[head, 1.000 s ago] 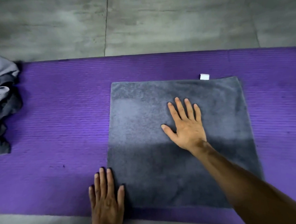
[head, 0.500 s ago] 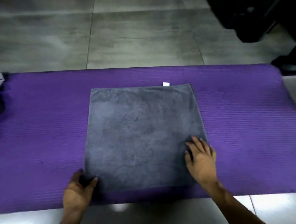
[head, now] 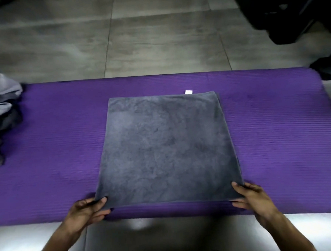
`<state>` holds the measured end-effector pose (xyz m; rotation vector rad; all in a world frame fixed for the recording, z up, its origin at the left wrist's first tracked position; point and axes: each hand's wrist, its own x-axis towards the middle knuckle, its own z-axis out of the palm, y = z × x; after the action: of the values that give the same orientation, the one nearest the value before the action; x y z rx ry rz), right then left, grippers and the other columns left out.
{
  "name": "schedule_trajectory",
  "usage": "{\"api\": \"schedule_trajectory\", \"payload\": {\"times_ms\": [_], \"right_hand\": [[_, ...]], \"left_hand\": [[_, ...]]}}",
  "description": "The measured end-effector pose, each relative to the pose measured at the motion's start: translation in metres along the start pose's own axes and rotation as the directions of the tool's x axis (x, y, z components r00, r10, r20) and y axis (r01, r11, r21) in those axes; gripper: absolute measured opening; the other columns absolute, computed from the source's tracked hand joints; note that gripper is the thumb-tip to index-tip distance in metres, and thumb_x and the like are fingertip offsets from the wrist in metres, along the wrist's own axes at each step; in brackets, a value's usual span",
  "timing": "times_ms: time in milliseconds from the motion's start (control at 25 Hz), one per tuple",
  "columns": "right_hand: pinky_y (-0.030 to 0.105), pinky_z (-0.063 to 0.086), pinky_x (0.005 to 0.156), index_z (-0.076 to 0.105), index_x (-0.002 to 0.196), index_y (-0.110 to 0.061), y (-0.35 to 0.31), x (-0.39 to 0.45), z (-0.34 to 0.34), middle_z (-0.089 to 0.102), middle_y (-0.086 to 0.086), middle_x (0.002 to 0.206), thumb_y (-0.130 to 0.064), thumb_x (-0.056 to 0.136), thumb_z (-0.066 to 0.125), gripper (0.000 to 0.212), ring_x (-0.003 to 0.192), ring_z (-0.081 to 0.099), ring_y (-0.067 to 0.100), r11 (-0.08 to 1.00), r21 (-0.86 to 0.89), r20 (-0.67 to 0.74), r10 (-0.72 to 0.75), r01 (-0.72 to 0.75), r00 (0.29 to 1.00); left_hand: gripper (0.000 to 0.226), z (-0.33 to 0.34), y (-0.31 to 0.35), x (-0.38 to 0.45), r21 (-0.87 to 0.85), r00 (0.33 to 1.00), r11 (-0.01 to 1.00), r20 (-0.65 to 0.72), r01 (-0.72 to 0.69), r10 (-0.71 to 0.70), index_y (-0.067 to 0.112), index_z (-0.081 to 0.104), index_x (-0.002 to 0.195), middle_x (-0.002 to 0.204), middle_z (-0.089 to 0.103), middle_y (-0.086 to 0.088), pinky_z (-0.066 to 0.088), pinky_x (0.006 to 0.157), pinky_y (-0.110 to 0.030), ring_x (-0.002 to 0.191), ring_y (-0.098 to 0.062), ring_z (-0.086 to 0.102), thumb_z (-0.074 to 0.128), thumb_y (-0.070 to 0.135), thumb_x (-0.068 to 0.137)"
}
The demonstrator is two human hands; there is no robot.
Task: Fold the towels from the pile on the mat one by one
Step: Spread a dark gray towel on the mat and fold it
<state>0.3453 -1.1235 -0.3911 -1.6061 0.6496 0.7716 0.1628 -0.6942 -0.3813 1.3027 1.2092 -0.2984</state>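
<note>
a dark grey towel [head: 166, 148] lies flat at the centre of a purple mat [head: 276, 138] spread on a grey tiled floor [head: 137, 40]. the towel looks already folded, with doubled edges showing along its right side, and a small white label [head: 188, 92] sticks out from its far edge at about 12 o'clock. the person's left hand [head: 86, 210] pinches the towel's near corner at 7 o'clock, thumb on top and fingers curled underneath. the right hand [head: 251, 196] grasps the opposite near corner at 5 o'clock in the same way. both corners seem only just raised off the mat. at 9 o'clock, on the mat's left end and well apart from the towel, sits the pile of towels [head: 1, 122], rumpled in light and dark grey. a dark, blurred object [head: 289, 13] fills the 1 o'clock corner; what it is cannot be told.

judging from the grip, the next fold would carry the near edge away towards the label. the risk is uneven lifting: if one hand travels faster, the edges will land skewed. the stacked layers could also slide apart if the fingers hold only the top one, and the far edge may drag on the mat and bunch into creases.
</note>
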Motion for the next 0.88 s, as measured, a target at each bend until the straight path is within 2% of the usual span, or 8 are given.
{"api": "schedule_trajectory", "payload": {"times_ms": [200, 440, 560, 640, 680, 720, 800, 880], "right_hand": [[0.053, 0.05, 0.094, 0.064, 0.114, -0.005, -0.002, -0.036, -0.036, 0.072, 0.022, 0.103, -0.025, 0.079, 0.07, 0.04, 0.09, 0.07, 0.042, 0.987, -0.025, 0.179, 0.16, -0.158, 0.971], [0.031, 0.056, 0.048, 0.07, 0.072, -0.013, -0.075, -0.015, -0.007, 0.073, 0.013, 0.076, -0.032, 0.002, 0.095, 0.076, 0.057, 0.07, 0.022, 0.963, 0.14, 0.212, 0.197, -0.229, 0.957], [0.033, 0.057, 0.06, 0.062, 0.091, -0.012, -0.107, 0.016, 0.024, 0.075, 0.011, 0.09, -0.046, 0.041, 0.092, 0.067, 0.072, 0.073, 0.024, 0.921, 0.352, 0.121, 0.131, -0.166, 0.984], [0.033, 0.051, 0.066, 0.062, 0.097, -0.014, -0.104, 0.024, 0.038, 0.073, 0.003, 0.091, -0.045, 0.089, 0.061, 0.032, 0.076, 0.068, 0.022, 0.945, 0.325, 0.042, -0.056, 0.039, 0.998], [0.031, 0.048, 0.065, 0.063, 0.094, -0.016, -0.095, 0.026, 0.041, 0.071, -0.004, 0.084, -0.033, 0.095, 0.057, 0.018, 0.072, 0.065, 0.017, 0.959, 0.123, -0.072, -0.249, 0.257, 0.966], [0.03, 0.047, 0.065, 0.063, 0.091, -0.017, -0.081, 0.027, 0.041, 0.069, -0.008, 0.08, -0.022, 0.092, 0.061, 0.005, 0.07, 0.062, 0.014, 0.845, -0.215, -0.096, -0.517, 0.49, 0.85], [0.033, 0.051, 0.07, 0.064, 0.099, -0.02, -0.048, 0.03, 0.033, 0.067, -0.006, 0.089, -0.019, 0.074, 0.07, 0.026, 0.076, 0.061, 0.019, 0.15, -0.761, 0.303, -0.778, 0.631, 0.551], [0.041, 0.05, 0.072, 0.063, 0.109, -0.021, -0.024, 0.038, 0.021, 0.063, 0.001, 0.105, -0.023, 0.052, 0.075, 0.059, 0.083, 0.059, 0.028, -0.31, -0.831, 0.54, -0.652, 0.462, 0.532]], "left_hand": [[0.031, -0.028, 0.0, -0.031, 0.105, 0.965, 0.984, 0.208, 0.143, -0.162, 0.0, 0.067, 0.111, 0.104, 0.071, -0.024, 0.054, 0.075, -0.036, 0.085, -0.033, 0.071, 0.066, 0.011, 0.082], [0.016, 0.004, 0.056, -0.006, -0.331, 0.989, 0.935, 0.12, 0.126, -0.091, 0.019, 0.058, 0.099, 0.087, 0.075, -0.011, 0.054, 0.077, -0.03, 0.082, -0.02, 0.071, 0.044, 0.025, 0.097], [0.026, 0.043, 0.094, 0.017, -0.378, 0.996, 0.924, 0.038, -0.065, 0.086, 0.023, 0.057, 0.099, 0.088, 0.074, 0.003, 0.042, 0.087, -0.033, 0.093, -0.014, 0.062, 0.037, 0.04, 0.101], [0.018, 0.061, 0.089, 0.026, 0.022, 0.917, 0.928, -0.15, -0.371, 0.37, 0.022, 0.063, 0.09, 0.079, 0.071, 0.003, 0.043, 0.086, -0.034, 0.086, -0.02, 0.063, 0.053, 0.035, 0.096], [0.009, 0.065, 0.077, 0.032, 0.334, 0.812, 0.794, -0.123, -0.508, 0.571, 0.021, 0.065, 0.087, 0.08, 0.07, 0.0, 0.046, 0.085, -0.035, 0.085, -0.025, 0.064, 0.063, 0.03, 0.088], [0.015, 0.067, 0.063, 0.035, 0.585, 0.707, 0.56, 0.034, -0.587, 0.706, 0.021, 0.066, 0.089, 0.087, 0.069, -0.003, 0.049, 0.084, -0.036, 0.086, -0.028, 0.063, 0.067, 0.028, 0.076], [0.049, 0.064, 0.04, 0.038, 0.802, 0.592, 0.059, 0.386, -0.594, 0.708, 0.021, 0.064, 0.1, 0.103, 0.063, -0.006, 0.056, 0.077, -0.039, 0.089, -0.029, 0.062, 0.071, 0.024, 0.052], [0.07, 0.061, 0.035, 0.037, 0.86, 0.633, -0.125, 0.455, -0.495, 0.626, 0.02, 0.064, 0.108, 0.108, 0.058, -0.007, 0.059, 0.064, -0.041, 0.089, -0.03, 0.062, 0.079, 0.015, 0.04]]}}
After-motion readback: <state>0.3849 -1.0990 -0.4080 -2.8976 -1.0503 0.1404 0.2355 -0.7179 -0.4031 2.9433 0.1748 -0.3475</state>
